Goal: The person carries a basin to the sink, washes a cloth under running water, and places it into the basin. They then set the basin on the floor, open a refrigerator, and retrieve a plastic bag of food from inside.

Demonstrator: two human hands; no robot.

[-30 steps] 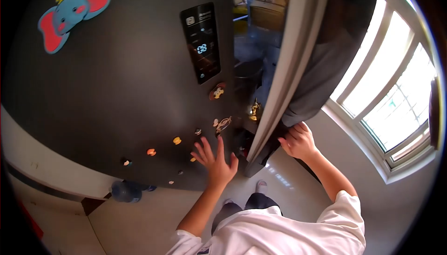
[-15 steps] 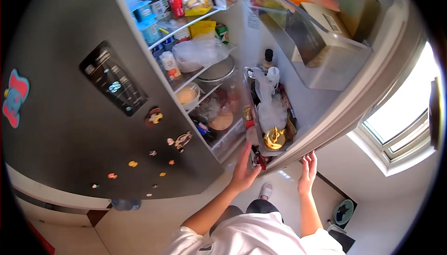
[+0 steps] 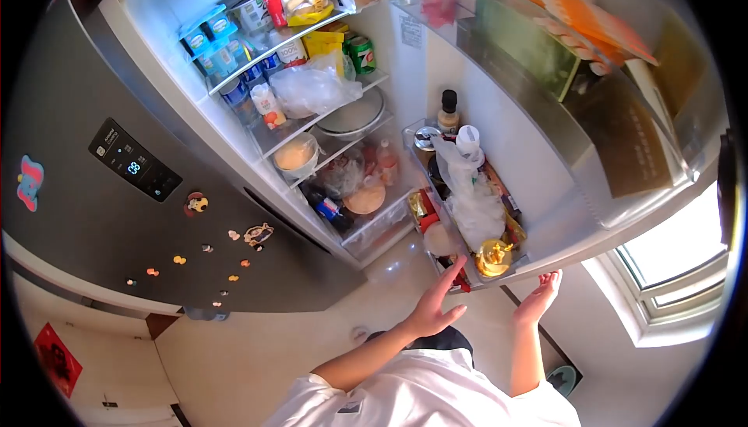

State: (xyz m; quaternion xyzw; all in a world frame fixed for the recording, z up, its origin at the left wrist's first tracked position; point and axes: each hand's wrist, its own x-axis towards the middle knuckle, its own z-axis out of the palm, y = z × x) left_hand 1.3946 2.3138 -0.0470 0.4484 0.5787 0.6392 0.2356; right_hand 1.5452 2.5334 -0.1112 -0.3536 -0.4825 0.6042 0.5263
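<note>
The right fridge door (image 3: pixel 557 262) stands wide, and I face its inner side. My right hand (image 3: pixel 538 298) is at the door's lower outer edge, fingertips by the rim and holding nothing I can see; whether they touch it is unclear. My left hand (image 3: pixel 435 308) has its fingers stretched out, just in front of the low door bin. Closest to it are red packets (image 3: pixel 458 275) and a round gold-topped jar (image 3: pixel 493 258). The bin also holds a crumpled clear plastic bag (image 3: pixel 475 209), a white-capped bottle (image 3: pixel 468 139) and a dark-capped bottle (image 3: pixel 448 111).
Fridge shelves at left hold a white plastic bag (image 3: pixel 312 88), a green can (image 3: pixel 361 54), a bowl (image 3: pixel 296 154) and a round metal lid (image 3: pixel 351 113). The upper door bin carries boxes (image 3: pixel 631 135). The left door (image 3: pixel 86 248) bears magnets. A window (image 3: pixel 674 232) is at right.
The right door has swung wider, to the right, and its bins show more fully. My right hand has moved right with its edge. My left hand has shifted right and slightly down.
</note>
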